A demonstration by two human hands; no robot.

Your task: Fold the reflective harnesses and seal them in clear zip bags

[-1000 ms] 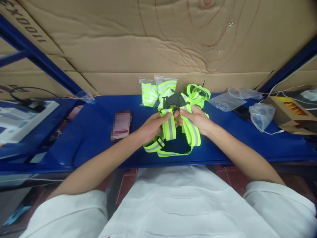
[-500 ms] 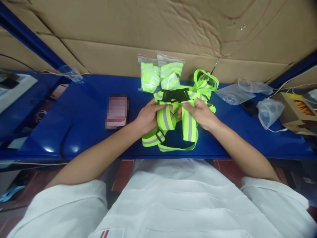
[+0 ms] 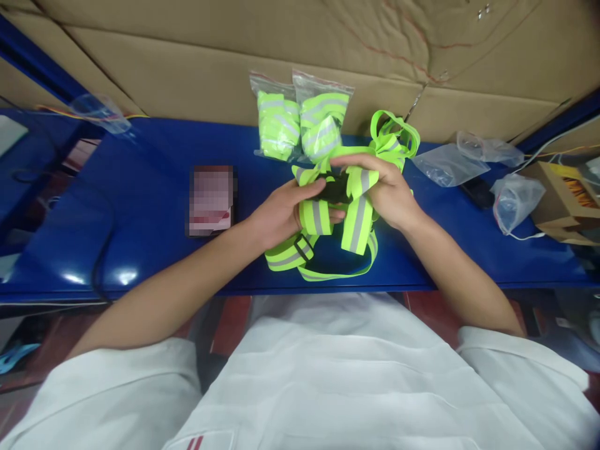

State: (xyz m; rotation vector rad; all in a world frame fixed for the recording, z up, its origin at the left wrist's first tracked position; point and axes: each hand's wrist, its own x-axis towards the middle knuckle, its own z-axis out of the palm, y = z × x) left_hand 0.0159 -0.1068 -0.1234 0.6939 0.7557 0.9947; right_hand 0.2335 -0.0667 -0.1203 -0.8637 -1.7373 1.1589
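Observation:
A neon yellow-green reflective strap (image 3: 359, 225) with a grey stripe hangs in loops between my hands, its lower loop lying on the blue table. My left hand (image 3: 284, 212) is closed on it, the thumb pressing the black buckle (image 3: 335, 187). On the other side my right hand (image 3: 389, 187) grips the strap, fingers curled over its top near the buckle. A black slider (image 3: 304, 247) sits on the lower left loop. Part of the buckle and some fingertips are hidden by the strap.
Two clear zip bags (image 3: 279, 128) of folded green straps lean at the back. Beside them is a heap of loose strap (image 3: 396, 134). A blurred-out flat item (image 3: 212, 200) lies left; plastic bags (image 3: 450, 164) and a cardboard box (image 3: 565, 200) are right on the blue table (image 3: 140, 206).
My right hand has shifted up, its fingers now over the top of the strap by the buckle. My left thumb has moved onto the buckle. The view has tilted slightly.

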